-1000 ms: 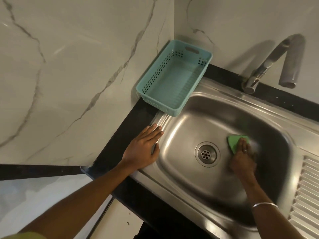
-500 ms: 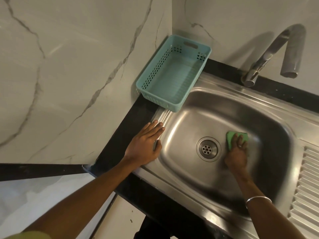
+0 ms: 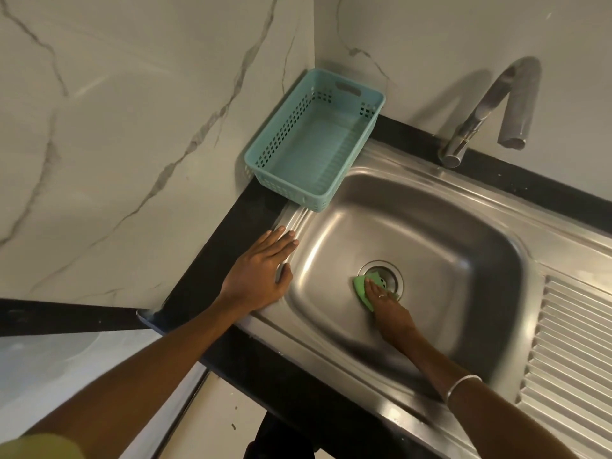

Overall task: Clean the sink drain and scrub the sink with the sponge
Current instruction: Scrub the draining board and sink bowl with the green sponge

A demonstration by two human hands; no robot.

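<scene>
A stainless steel sink (image 3: 447,226) is set into a black counter. Its round drain (image 3: 392,272) lies at the bottom of the basin, partly covered. My right hand (image 3: 389,309) presses a green sponge (image 3: 362,289) flat onto the left half of the drain. The fingers cover most of the sponge. My left hand (image 3: 258,273) rests flat, fingers spread, on the sink's left rim and the counter edge, holding nothing.
An empty teal plastic basket (image 3: 314,140) stands in the corner at the sink's back left. A curved metal faucet (image 3: 490,107) rises behind the basin. A ribbed drainboard (image 3: 569,352) lies to the right. Marble walls close off the left and back.
My right hand has slid the sponge leftward across the basin floor, from right of the drain onto the drain itself. My left hand has stayed on the rim.
</scene>
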